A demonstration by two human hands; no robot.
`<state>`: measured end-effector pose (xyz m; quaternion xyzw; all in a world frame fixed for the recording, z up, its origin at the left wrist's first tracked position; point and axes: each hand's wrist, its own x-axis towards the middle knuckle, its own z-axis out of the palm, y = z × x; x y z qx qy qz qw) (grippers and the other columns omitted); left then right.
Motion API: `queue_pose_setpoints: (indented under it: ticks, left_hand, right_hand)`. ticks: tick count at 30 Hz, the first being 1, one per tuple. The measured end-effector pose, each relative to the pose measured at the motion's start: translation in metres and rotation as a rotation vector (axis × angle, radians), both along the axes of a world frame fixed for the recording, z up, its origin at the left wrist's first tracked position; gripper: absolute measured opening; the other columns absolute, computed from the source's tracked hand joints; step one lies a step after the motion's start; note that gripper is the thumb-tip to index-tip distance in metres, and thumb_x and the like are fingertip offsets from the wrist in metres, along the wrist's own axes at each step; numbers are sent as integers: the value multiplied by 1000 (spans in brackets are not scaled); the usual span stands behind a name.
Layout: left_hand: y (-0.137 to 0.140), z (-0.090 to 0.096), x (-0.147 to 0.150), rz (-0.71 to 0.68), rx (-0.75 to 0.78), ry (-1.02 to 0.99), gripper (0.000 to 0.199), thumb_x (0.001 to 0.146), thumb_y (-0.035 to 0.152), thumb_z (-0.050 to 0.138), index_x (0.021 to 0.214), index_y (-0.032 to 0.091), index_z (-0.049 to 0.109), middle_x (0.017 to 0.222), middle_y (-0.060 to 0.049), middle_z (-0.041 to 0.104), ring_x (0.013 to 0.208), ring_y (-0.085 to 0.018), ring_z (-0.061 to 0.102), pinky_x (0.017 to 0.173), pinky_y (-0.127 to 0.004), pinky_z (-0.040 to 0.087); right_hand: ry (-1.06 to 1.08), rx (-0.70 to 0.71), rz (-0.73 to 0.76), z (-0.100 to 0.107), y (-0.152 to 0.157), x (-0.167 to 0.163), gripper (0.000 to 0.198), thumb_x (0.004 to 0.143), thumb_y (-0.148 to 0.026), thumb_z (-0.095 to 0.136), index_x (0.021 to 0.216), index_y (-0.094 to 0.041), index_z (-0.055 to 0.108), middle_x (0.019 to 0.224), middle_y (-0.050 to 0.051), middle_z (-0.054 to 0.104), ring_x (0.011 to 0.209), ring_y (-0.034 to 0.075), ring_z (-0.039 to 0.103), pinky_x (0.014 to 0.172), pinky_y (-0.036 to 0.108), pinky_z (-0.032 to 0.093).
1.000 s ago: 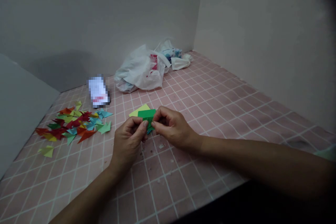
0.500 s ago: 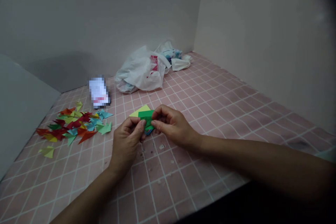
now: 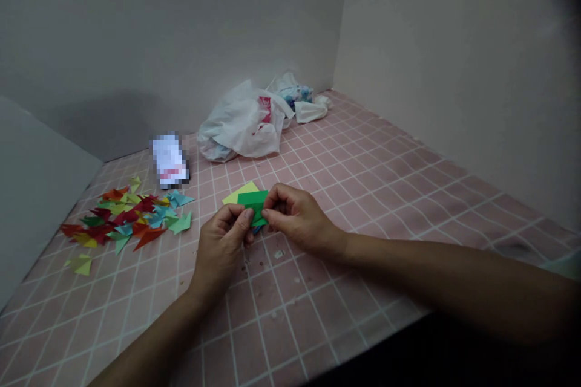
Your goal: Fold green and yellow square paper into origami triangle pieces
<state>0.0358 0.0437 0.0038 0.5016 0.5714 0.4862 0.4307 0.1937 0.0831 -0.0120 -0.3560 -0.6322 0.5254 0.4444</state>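
Note:
A small piece of folded green paper (image 3: 252, 199) is held up between my two hands. My left hand (image 3: 222, 234) pinches its lower left part, the thumb lying across the front. At the right edge, my right hand (image 3: 300, 217) grips the same paper between thumb and bent fingers. Just behind it lies yellow paper (image 3: 240, 191), partly covered by the green piece. A bit of blue paper (image 3: 258, 230) shows beneath, mostly hidden by the fingers. To the left of my hands spreads a pile of folded paper pieces (image 3: 131, 211) in red, orange, yellow, green and blue.
A phone (image 3: 169, 160) with a lit, blurred screen lies behind the pile. White plastic bags (image 3: 247, 124) sit near the back wall, beside a blue-patterned packet (image 3: 297, 94). The pink checked tablecloth (image 3: 363, 157) has worn spots in front of my hands.
Both hands stay nearly in place around the green paper. Its lower part shows slightly more between my fingers. The whole view has shifted very slightly.

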Motion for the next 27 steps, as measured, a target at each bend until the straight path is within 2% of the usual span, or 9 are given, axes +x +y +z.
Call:
queue_pose_setpoints:
  ticks: [6, 15, 19, 27]
  left_hand:
    - [1, 0, 0, 21, 16, 3, 19, 79, 35, 68, 76, 17, 62, 50, 6, 55, 47, -9, 47, 49, -21, 37]
    - [-1, 0, -1, -13, 15, 16, 21, 83, 36, 67, 76, 17, 63, 51, 5, 56, 49, -9, 48, 51, -21, 37]
    - [0, -1, -3, -43, -36, 6, 23, 82, 38, 70, 75, 17, 63, 52, 4, 57, 49, -9, 48, 50, -21, 36]
    - [-1, -2, -5, -63, -55, 5, 28, 83, 39, 71, 68, 18, 61, 49, 5, 53, 44, -7, 43, 45, -19, 32]
  right_hand:
    - [90, -73, 57, -2, 2, -2, 11, 78, -24, 66, 81, -19, 57, 72, -3, 58, 63, 11, 56, 57, 25, 45]
    - [36, -36, 17, 0, 2, 0, 7, 79, -21, 64, 76, -18, 58, 69, -2, 58, 62, 12, 55, 57, 24, 44]
    - [38, -23, 3, 0, 3, 0, 7, 78, -21, 64, 76, -19, 58, 69, -3, 58, 64, 12, 55, 57, 24, 44]
    - [36, -67, 20, 5, 2, 1, 7, 78, -20, 64, 75, -18, 58, 70, -2, 57, 63, 12, 55, 58, 25, 44]
